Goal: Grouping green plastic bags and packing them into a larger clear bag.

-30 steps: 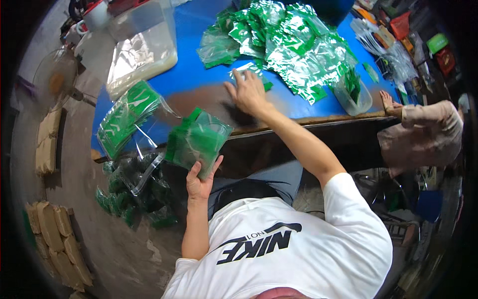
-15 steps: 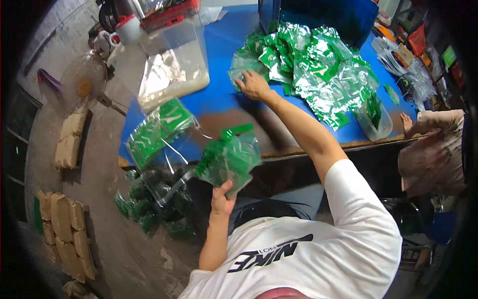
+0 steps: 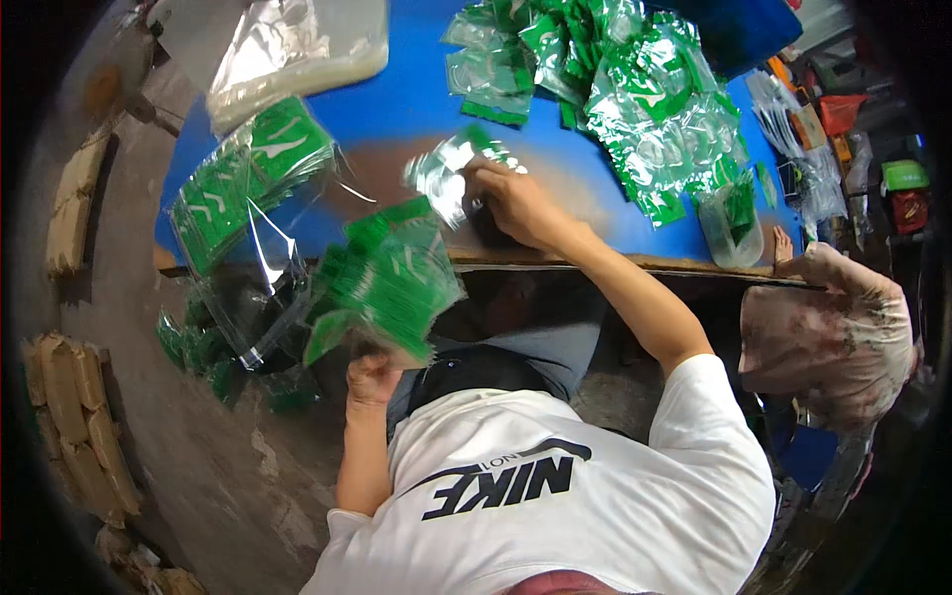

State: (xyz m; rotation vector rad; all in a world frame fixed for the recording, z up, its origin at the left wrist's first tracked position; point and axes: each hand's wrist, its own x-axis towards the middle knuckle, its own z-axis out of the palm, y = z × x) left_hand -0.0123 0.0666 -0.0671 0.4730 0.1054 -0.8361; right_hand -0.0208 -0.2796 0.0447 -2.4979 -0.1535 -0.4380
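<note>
Our left hand (image 3: pixel 372 379) has thumb and fingers closed on the lower end of a fanned stack of green plastic packets (image 3: pixel 395 283), at the near edge of the blue table (image 3: pixel 416 89). Our right hand (image 3: pixel 518 206) looks pinched on the right side of a single shiny packet (image 3: pixel 441 178), between that stack and the loose packet pile (image 3: pixel 654 124); blurred, so we can't tell how firm. For good handling, we'd keep the left pinch low and snug so the slick fan doesn't splay, take just one edge on the right, and keep the film flat, uncreased. More green packets (image 3: pixel 278 139) lie at left.
</note>
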